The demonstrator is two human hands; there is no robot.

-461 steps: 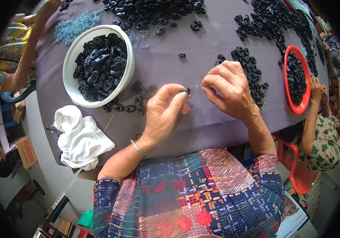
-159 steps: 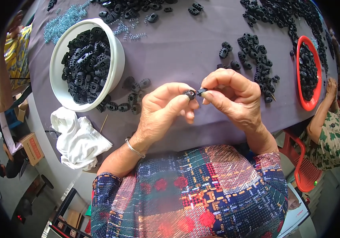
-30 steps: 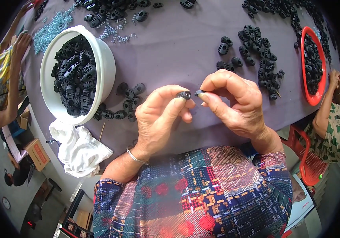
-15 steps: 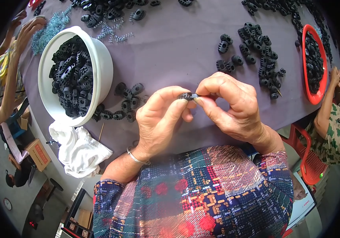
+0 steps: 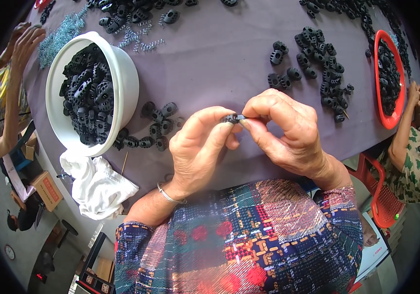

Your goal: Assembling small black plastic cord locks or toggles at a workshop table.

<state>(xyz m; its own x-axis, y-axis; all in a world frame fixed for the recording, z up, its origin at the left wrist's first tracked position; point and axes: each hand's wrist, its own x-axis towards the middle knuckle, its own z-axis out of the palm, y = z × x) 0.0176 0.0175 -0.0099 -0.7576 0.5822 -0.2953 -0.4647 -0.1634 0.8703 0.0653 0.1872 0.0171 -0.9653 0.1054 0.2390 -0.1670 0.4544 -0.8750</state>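
In front of my chest my left hand (image 5: 195,144) pinches a small black plastic cord lock (image 5: 229,118) between thumb and forefinger. From the right, the thumb and forefinger of my right hand (image 5: 283,134) close on a small greyish piece (image 5: 240,117) at the cord lock's right end. The fingertips partly cover both, so I cannot tell how they fit together. To the left of my left hand, several loose black cord locks (image 5: 157,115) lie on the cloth. A white tub (image 5: 130,81) beyond them is heaped with the same kind.
A white cloth (image 5: 97,188) and a thin wooden stick (image 5: 125,162) lie by the tub. Thin metal springs (image 5: 139,39) are scattered at the back left. More cord locks (image 5: 325,61) and a red tray (image 5: 391,120) are on the right. Other people's hands (image 5: 26,44) show at both sides.
My hands hold nearly the same pose, with only a tiny shift. At the left, the other person's hand has moved slightly left.
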